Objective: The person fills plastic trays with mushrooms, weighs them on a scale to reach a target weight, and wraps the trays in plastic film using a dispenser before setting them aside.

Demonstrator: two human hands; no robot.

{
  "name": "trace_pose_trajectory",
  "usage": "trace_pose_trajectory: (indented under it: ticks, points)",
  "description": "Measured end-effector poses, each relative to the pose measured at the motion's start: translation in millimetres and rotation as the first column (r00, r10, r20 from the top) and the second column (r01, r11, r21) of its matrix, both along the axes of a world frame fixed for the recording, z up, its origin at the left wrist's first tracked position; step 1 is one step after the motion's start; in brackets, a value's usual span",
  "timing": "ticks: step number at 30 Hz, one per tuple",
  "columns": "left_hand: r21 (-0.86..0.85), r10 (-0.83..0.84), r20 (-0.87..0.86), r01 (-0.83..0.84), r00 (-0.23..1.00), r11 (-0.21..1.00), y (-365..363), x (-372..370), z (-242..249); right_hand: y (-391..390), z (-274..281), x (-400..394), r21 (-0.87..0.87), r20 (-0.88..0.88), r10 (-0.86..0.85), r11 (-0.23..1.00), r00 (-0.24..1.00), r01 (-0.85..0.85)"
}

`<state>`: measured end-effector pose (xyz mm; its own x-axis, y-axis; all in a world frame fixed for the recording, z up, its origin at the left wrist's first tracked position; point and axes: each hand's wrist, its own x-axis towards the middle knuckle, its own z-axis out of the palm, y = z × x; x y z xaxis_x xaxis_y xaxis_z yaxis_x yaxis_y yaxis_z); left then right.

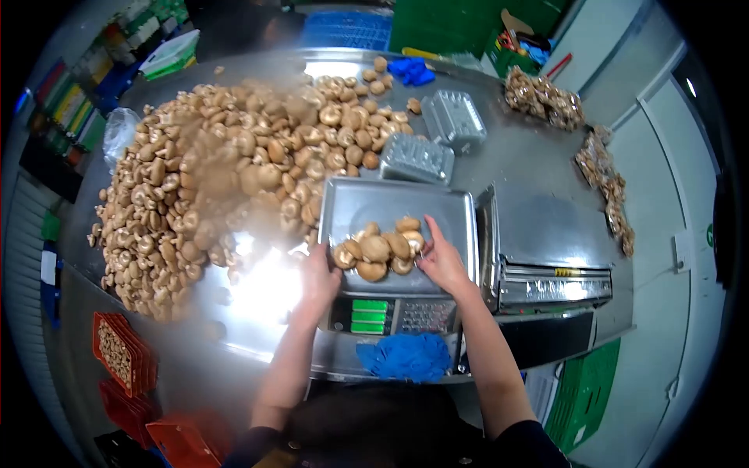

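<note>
A small heap of brown mushrooms (376, 249) sits over the metal pan (398, 192) of a weighing scale, seemingly in a clear plastic tray whose edges barely show. At the left end of the heap, my left hand (320, 274) grips the tray's side, its fingers partly hidden. My right hand (443, 261) holds the opposite end, with the index finger stretched along the side and the thumb near the mushrooms. Below the pan, the scale's green display (369, 316) is lit. A crumpled blue cloth or glove (404, 357) lies in front of it.
A large mushroom pile (168, 195) covers the table's left side. Stacked clear plastic trays (417, 158) stand behind the scale. To the right is a wrapping machine (554, 242); wrapped mushroom packs (544, 97) line the far right edge. Red crates (125, 355) stand lower left.
</note>
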<state>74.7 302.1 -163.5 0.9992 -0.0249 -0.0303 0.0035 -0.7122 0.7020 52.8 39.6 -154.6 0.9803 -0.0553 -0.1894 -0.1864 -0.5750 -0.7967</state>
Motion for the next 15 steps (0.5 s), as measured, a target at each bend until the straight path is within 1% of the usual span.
trace_pose_trajectory:
  ticks: [4, 5, 8, 13, 15]
  points:
    - [-0.086, -0.005, 0.006, 0.006, 1.000, 0.996, 1, -5, -1, 3, 12, -8, 0.020, -0.003, 0.012, 1.000, 1.000, -0.012]
    - [-0.110, -0.022, -0.049, 0.017, 0.999, 0.994, 0, -7, 7, 3, 15, -10, 0.017, -0.011, 0.012, 1.000, 1.000, -0.012]
    - [-0.108, -0.035, -0.070, 0.027, 0.997, 0.994, -1, -12, 13, 0, 17, -18, 0.002, -0.011, 0.017, 1.000, 1.000, -0.017]
    - [-0.202, -0.045, -0.008, 0.043, 0.999, 0.979, -2, -19, 19, -2, 39, -31, -0.007, 0.010, -0.009, 1.000, 1.000, 0.009]
    - [-0.194, -0.067, -0.010, 0.064, 0.998, 0.979, -2, -18, 20, -5, 51, -40, -0.028, 0.009, -0.025, 0.999, 1.000, 0.025]
